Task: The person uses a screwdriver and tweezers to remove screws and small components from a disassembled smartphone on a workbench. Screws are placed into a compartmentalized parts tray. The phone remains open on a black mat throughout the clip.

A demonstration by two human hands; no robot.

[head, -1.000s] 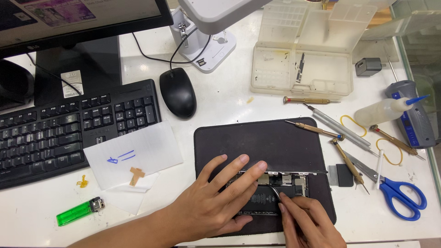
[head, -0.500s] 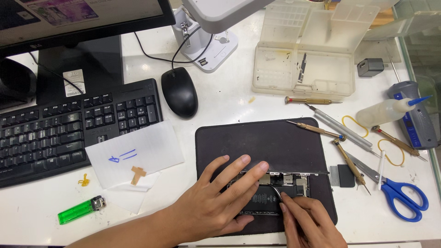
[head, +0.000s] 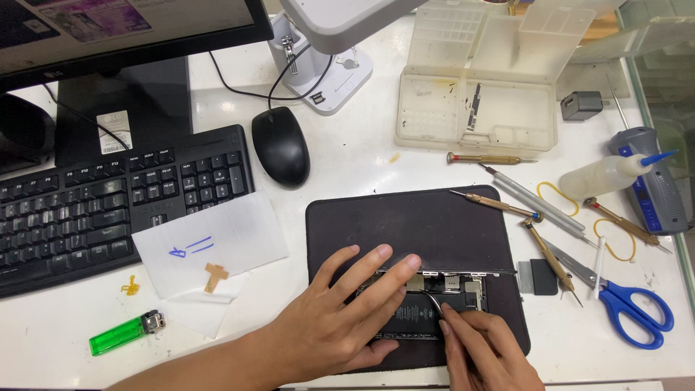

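Head view: an opened phone (head: 427,308) lies on the near part of a dark mat (head: 413,224), close to the front edge of the white worktop (head: 362,163). The left hand (head: 340,322) lies flat on the phone's left half, fingers spread and pressing down, its grip open and wrapped around nothing. The right hand (head: 485,351) comes in from the bottom edge, its grip pinched closed on thin tweezers (head: 434,300) whose tip touches the phone's insides just right of the left fingertips. So the phone sits under and between both hands.

The far half of the mat is bare. Just right of the mat lie a small dark block (head: 539,277), several slim screwdrivers (head: 507,206) and blue scissors (head: 633,308), crowding that side. Farther right are a squeeze bottle (head: 608,174) with a blue tip and rubber bands (head: 554,199). Behind the mat stands a clear parts tray (head: 478,94), well apart. To the left, a sheet of paper (head: 217,242) lies beside the mat, with a keyboard (head: 108,203) and mouse (head: 281,145) behind it and a green lighter (head: 127,333) near the front edge. A monitor (head: 123,29) stands at the far left, and a lamp base (head: 326,69) beside it.
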